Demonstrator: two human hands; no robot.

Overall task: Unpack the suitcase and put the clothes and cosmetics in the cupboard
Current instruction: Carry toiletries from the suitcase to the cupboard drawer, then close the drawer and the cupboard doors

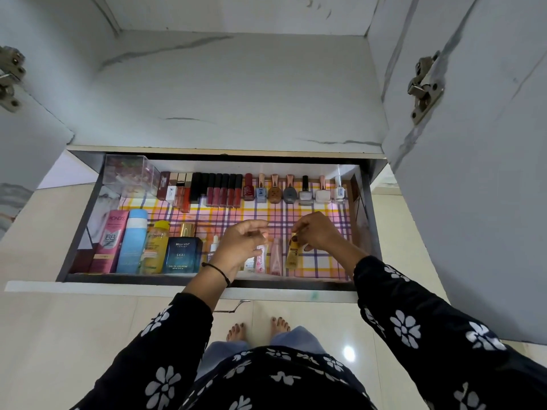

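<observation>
Feet: bare feet (257, 329) on pale floor tiles, bottom centre, below a black floral top.
Left hand: the left hand (241, 247) hovers over small bottles in the front row, fingers loosely curled, holding nothing that shows.
Right hand: the right hand (318, 232) pinches the top of a yellow tube (292, 257), which stands just beside a pink bottle (276, 257).
Drawer: the drawer (207, 287) is pulled out at mid-frame and lined with checked paper.
Front row: boxes and bottles (133, 241) stand upright at the left.
Back row: lipsticks (219, 189) and nail polishes (296, 190) line the far wall; a clear box (130, 179) sits in the far left corner.
Cupboard: the cupboard shelf (236, 93) fills the upper frame, doors open.
Progress: the cosmetics look largely placed, with this tube among the last.
Hidden: suitcase and clothes are out of frame, so what remains is unknown; the left hand partly covers the bottles beneath it.
</observation>
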